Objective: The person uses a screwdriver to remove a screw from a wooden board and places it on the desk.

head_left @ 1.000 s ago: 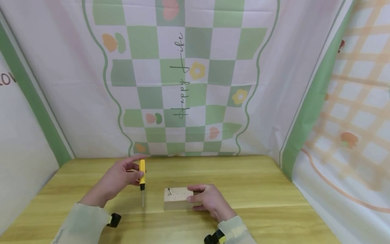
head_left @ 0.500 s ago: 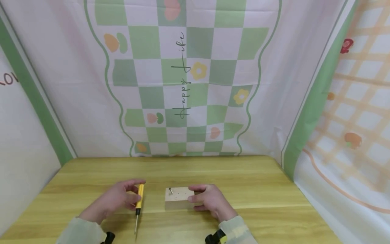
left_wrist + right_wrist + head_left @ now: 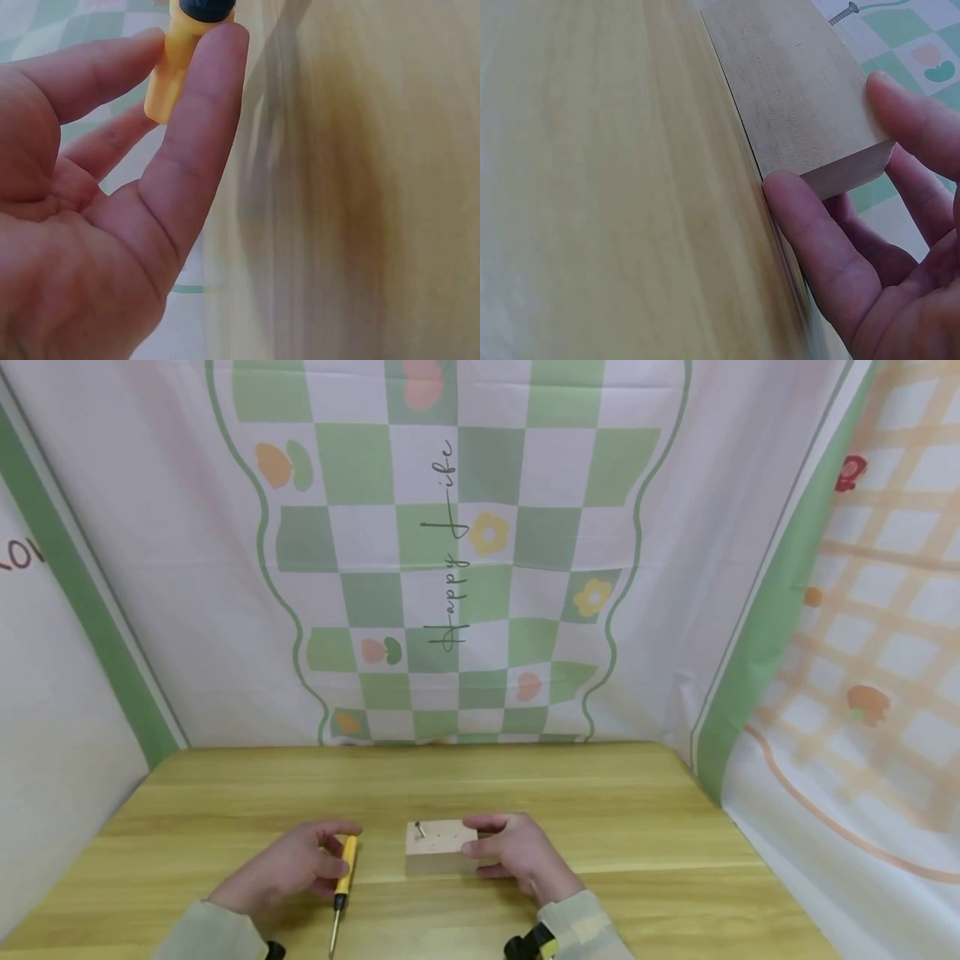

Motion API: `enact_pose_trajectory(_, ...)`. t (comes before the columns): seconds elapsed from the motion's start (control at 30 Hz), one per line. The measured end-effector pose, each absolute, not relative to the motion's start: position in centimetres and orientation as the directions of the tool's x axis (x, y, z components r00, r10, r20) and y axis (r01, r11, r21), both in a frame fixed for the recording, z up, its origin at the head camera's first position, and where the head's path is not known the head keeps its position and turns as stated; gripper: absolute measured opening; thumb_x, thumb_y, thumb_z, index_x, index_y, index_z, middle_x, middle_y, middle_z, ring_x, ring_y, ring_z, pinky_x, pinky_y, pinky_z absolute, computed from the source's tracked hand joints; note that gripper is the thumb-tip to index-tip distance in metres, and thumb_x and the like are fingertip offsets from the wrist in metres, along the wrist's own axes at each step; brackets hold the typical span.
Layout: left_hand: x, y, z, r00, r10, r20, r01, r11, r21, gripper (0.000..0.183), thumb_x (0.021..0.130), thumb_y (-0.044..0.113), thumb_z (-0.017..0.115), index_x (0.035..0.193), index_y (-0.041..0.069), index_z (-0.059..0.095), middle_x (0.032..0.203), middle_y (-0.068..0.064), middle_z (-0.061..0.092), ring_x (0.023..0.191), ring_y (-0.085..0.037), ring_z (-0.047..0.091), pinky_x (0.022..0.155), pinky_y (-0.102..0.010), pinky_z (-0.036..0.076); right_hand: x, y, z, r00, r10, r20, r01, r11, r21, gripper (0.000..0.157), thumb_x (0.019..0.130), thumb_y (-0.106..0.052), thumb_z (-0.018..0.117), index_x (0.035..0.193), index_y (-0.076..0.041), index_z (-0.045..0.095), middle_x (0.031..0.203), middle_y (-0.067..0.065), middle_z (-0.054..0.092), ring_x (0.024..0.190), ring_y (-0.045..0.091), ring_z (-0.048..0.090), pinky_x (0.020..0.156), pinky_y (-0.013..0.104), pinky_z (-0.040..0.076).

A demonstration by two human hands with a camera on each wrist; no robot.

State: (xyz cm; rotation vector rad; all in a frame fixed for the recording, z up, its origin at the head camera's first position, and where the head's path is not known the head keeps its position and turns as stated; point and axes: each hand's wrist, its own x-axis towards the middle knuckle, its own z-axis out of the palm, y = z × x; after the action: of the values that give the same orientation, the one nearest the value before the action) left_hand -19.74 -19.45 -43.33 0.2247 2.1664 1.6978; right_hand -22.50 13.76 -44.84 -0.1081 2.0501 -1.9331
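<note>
My left hand (image 3: 288, 864) pinches a screwdriver (image 3: 348, 860) by its yellow handle, between thumb and fingers. Its metal shaft points down toward the near side of the table, and the tip touches the bottom of the head view. In the left wrist view, the yellow handle (image 3: 180, 45) and black collar (image 3: 206, 7) show at the top. To the right lies a pale wooden block (image 3: 441, 863) with small holes on top. A screw (image 3: 421, 830) stands at a tilt near its left end. My right hand (image 3: 521, 856) grips the block's right end.
Both hands work over a wood-grain table (image 3: 600, 793). A green-and-white checked cloth (image 3: 480, 593) hangs behind it, with more printed cloth at both sides. A dark wrist camera (image 3: 528, 941) sits on the right sleeve.
My left hand has come down and nearer with the screwdriver, whose shaft has gone from nearly upright to leaning. My right hand, the block and the screw have stayed put.
</note>
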Motion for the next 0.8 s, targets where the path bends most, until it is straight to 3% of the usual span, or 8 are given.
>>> enact_pose_trajectory(0.8,-19.86,-18.6,-43.95,-0.941,0.251,-0.226,-0.134,0.336,0.932,0.058,0.085,-0.01,0.068,0.14,-0.006,0.049,0.105,-0.02,0.048,0.076,-0.03,0.063,0.062,-0.043,0.059,-22.52,13.78,-44.95,-0.946,-0.27,-0.181,0.165,0.081,-0.983,0.046,0.08,-0.007,0.084,0.123,-0.002,0.069,0.132,0.014,0.06,0.101,0.028,0.065,0.075,0.046,0.059)
